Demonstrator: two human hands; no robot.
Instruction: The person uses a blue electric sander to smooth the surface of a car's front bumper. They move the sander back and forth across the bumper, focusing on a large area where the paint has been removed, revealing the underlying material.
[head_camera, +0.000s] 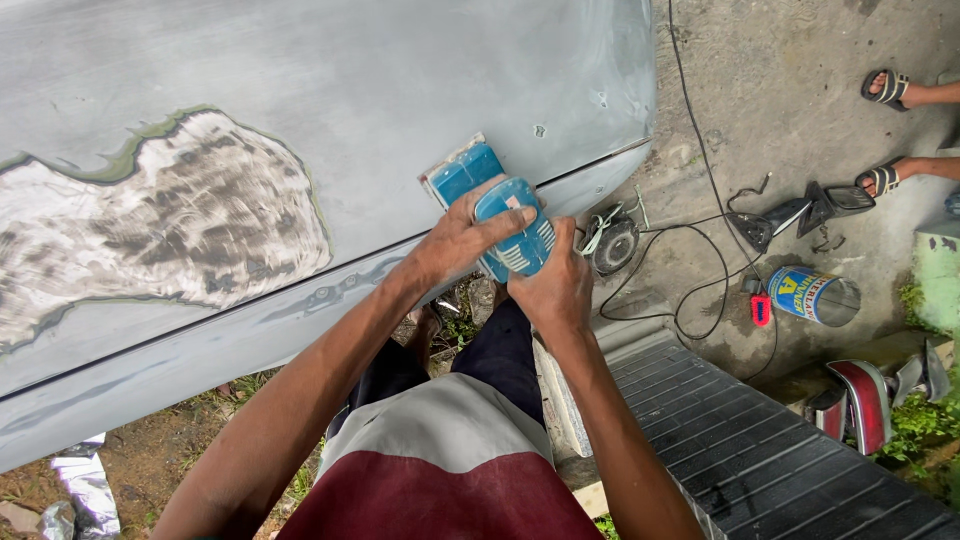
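Note:
A blue power sander (497, 208) rests flat against a grey sanded car body panel (330, 90). My left hand (455, 245) lies over the top of the sander, fingers stretched across it. My right hand (555, 290) grips its rear end from below. To the left on the panel is a large patch of pale filler (150, 225) with dark sanding marks and a greenish edge. The sander's pad sits near the panel's lower crease.
On the concrete ground at right lie an angle grinder (612, 240), black cables (700, 290), a tipped blue and yellow can (815, 295), a detached car mirror (810, 210) and a tail light (860, 400). Another person's sandalled feet (885, 130) stand at the far right. A ridged black mat (760, 460) lies below.

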